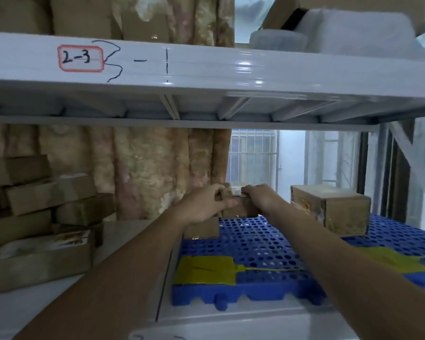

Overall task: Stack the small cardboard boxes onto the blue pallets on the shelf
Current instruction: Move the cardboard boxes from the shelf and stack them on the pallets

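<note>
Both arms reach into the shelf bay. My left hand (204, 204) and my right hand (260, 198) grip the top of a small cardboard box (238, 209) at the back left of the blue pallet (268, 244). Whether that box rests on the pallet or hangs just above it is hidden by my hands. Another small box (203, 229) sits on the pallet just in front of it, under my left wrist. A larger taped cardboard box (334, 212) stands on the pallet at the back right.
A pile of flat cardboard boxes (42, 217) fills the white shelf to the left. Yellow tape patches (204, 269) mark the pallet's front. The upper shelf beam (206, 67), labelled 2-3, runs overhead. A curtain and a window lie behind.
</note>
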